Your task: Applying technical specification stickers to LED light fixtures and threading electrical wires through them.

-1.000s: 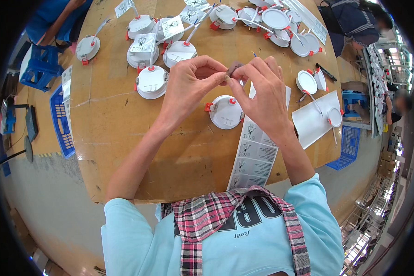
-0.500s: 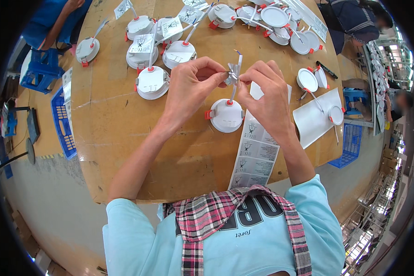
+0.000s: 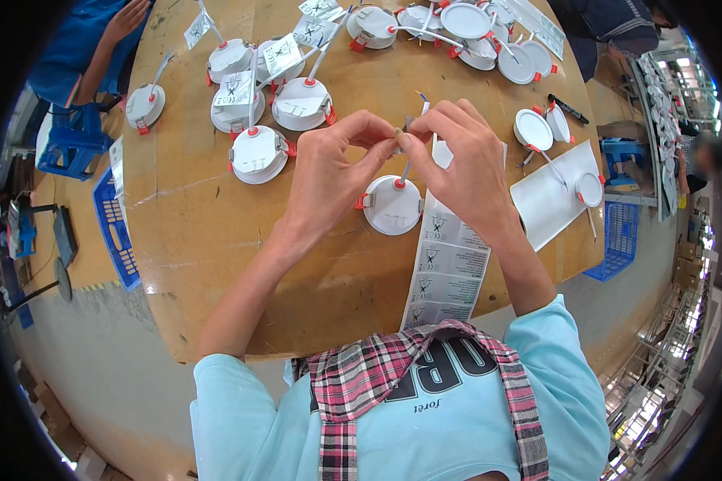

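Observation:
A round white downlight (image 3: 391,215) with red-tipped spring clips lies on the table in front of me, its white cable (image 3: 407,171) rising from a red grommet. Around that cable, a silvery sticker label (image 3: 409,122) is pinched between the fingertips of my left hand (image 3: 329,164) and my right hand (image 3: 469,152). Both hands are closed, with thumbs and forefingers meeting at the label, which they mostly hide. The bare wire end (image 3: 423,97) pokes out above my fingers. Beneath my right wrist runs a strip of printed silver labels (image 3: 445,268).
Several downlights with flag-like labels on their cables stand at the far left, including one (image 3: 258,156) near my left hand. More downlights (image 3: 467,22) are heaped at the back. At right lie a white sheet (image 3: 549,204) and a black marker (image 3: 568,109). A person's arm (image 3: 96,64) shows far left.
My right fingers have moved left over the label to meet my left fingertips, covering most of it. The whole view has shifted slightly. The downlight in front of me stays in place.

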Available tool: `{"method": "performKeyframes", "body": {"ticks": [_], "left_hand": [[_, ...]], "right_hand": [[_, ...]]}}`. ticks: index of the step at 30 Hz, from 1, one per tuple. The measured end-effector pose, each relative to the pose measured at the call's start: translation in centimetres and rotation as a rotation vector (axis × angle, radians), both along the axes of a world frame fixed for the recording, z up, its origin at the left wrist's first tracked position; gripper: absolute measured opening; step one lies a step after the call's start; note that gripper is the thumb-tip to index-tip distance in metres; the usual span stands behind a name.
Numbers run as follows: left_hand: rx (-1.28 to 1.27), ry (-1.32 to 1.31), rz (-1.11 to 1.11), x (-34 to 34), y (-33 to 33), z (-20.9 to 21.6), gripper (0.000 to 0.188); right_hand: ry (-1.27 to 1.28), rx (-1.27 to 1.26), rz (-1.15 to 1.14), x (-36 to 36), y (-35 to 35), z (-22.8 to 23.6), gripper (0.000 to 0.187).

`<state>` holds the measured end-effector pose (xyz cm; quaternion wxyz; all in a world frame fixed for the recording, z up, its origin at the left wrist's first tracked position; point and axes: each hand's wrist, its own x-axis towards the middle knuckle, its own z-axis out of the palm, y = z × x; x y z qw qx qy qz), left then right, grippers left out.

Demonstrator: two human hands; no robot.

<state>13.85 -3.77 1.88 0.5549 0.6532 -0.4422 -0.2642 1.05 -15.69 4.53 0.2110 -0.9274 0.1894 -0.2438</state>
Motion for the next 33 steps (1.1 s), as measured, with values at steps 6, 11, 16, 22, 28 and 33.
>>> {"method": "performKeyframes", "body": {"ticks": [6, 11, 16, 22, 28, 33], "left_hand": [[-0.002, 0.135, -0.095, 0.6, 0.1, -0.5, 0.014], [-0.001, 0.319, -0.136, 0.7, 0.1, 0.0, 0.022], [0.0, 0.297, -0.102, 1.2, -0.2, -1.0, 0.019], [-0.058, 0.351, -0.097, 1.3, -0.4, -2.1, 0.016], [-0.05, 0.403, -0.034, 0.6, -0.7, -2.9, 0.016], [-0.062, 0.472, 0.042, 0.3, -0.8, -3.3, 0.017]], "right_hand": [[-0.022, 0.144, 0.047, -0.2, -0.1, -0.1, 0.011], [-0.058, 0.315, 0.008, 0.1, 0.2, -0.1, 0.013], [-0.097, 0.355, 0.045, 0.1, 0.1, -0.4, 0.012], [-0.147, 0.336, 0.047, -0.5, 0.3, -0.7, 0.009], [-0.173, 0.338, -0.028, -1.2, 0.9, -1.3, 0.006], [-0.198, 0.323, -0.057, -2.0, 1.0, -1.7, 0.006]]}}
